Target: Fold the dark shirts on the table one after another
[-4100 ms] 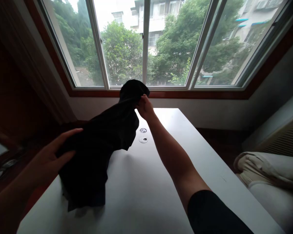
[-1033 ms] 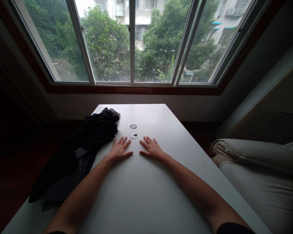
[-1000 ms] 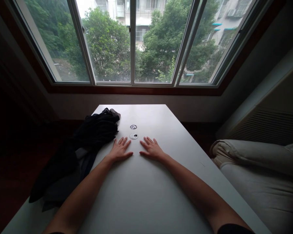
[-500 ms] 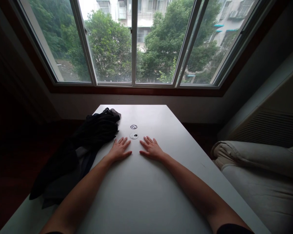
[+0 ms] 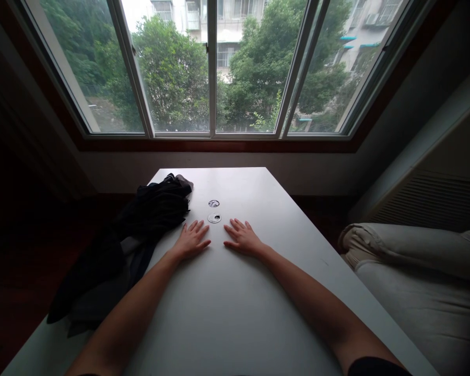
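My left hand (image 5: 191, 240) lies flat on the white table (image 5: 235, 313), palm down with fingers spread, holding nothing. Opposite it, my right hand (image 5: 243, 237) rests the same way, fingers apart. Just beyond the gap between them is a round, pale disc-like fitting (image 5: 214, 218) with a dark spot; I cannot tell whether it is a cable-hole cover. A smaller round piece or opening (image 5: 213, 203) shows behind it. To the left of my left hand lies a heap of dark clothes (image 5: 152, 214), black with some grey and navy, close to my left forearm.
A wide window (image 5: 213, 78) with a brown frame stands beyond the table's far edge. On the right is a pale sofa (image 5: 419, 292) beside the table, with a slatted panel (image 5: 419, 201) behind it. The dark floor (image 5: 15, 292) shows at the left.
Both hands stay in place on the table. The whole view has shifted and tilted very slightly.
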Demonstrator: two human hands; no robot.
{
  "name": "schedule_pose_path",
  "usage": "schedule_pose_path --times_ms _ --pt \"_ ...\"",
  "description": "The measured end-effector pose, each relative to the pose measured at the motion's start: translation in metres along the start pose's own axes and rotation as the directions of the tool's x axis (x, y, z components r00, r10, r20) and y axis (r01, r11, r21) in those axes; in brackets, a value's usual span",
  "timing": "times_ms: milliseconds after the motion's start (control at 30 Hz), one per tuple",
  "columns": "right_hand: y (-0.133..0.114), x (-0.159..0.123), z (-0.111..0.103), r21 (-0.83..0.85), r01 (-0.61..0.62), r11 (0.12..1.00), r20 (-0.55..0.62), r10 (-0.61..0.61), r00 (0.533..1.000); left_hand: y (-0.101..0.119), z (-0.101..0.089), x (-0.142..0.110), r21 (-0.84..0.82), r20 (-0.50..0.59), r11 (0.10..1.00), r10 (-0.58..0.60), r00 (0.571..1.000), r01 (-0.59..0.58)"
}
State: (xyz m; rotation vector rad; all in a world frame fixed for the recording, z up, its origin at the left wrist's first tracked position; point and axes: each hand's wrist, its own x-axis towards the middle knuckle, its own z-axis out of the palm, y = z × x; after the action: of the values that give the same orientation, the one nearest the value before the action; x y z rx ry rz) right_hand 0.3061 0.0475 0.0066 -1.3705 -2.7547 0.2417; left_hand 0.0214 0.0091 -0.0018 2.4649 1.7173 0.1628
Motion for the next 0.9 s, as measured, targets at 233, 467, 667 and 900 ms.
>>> schedule_pose_path --times_ms 233,467,667,900 --pt "0.0001 0.0008 0.0007 0.001 0.009 1.000 -0.006 -0.009 1.000 -0.0012 0.0005 -0.0011 0.004 -0.013 1.000 0.006 1.000 -0.006" --pt "0.0016 0.0025 0.0022 -0.011 0.006 1.000 -0.002 -0.006 1.000 -0.0012 -0.0003 -0.0013 -0.003 -0.010 1.000 -0.003 1.000 0.003" --pt "0.0020 0.0023 0.0020 -0.010 0.010 1.000 -0.008 -0.010 1.000 -0.0027 0.0016 -0.0009 -0.001 -0.018 1.000 0.001 1.000 -0.001" --pt "0.0012 0.0029 0.0020 -0.009 0.009 1.000 -0.006 -0.009 1.000 -0.0030 0.0007 -0.0013 -0.007 -0.013 1.000 -0.001 1.000 0.001"
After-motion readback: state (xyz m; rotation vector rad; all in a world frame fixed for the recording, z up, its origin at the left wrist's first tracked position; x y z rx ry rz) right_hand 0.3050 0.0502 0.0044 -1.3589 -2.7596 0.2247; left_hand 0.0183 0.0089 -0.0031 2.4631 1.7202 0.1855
